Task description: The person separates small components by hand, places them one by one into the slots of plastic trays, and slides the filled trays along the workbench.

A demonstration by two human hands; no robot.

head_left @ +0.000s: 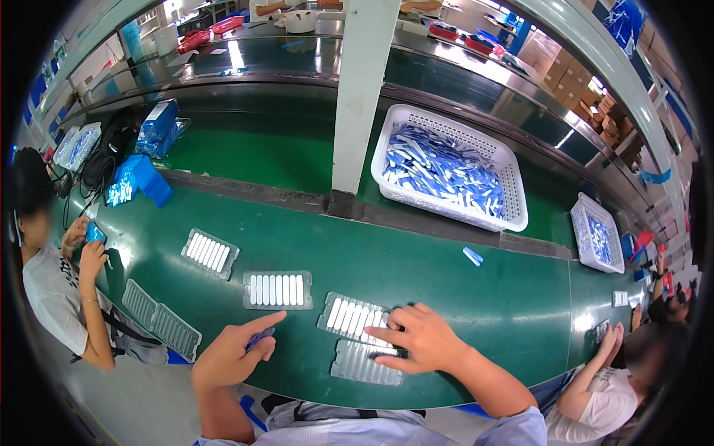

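Observation:
My left hand (pixel 236 351) is held over the table's near edge, index finger stretched out and the other fingers closed round a small blue piece (pixel 260 338), mostly hidden. To its right my right hand (pixel 422 338) has its fingers apart over an opened clear plastic tray. One finger touches the row of white sticks (pixel 349 316) in the tray's far half. The thumb lies at the near half (pixel 361 362), whose slots hold no sticks. Farther left lie two more clear trays, a middle one (pixel 277 290) and a left one (pixel 210 253), each with several white sticks.
An open clear tray (pixel 162 320) lies at the left edge. Blue-and-white sticks fill a white basket (pixel 390 178) behind a post (pixel 361 104) and a smaller basket (pixel 584 230). A few loose sticks (pixel 473 256) lie on the green table. Co-workers sit left (pixel 56 297) and right (pixel 595 401).

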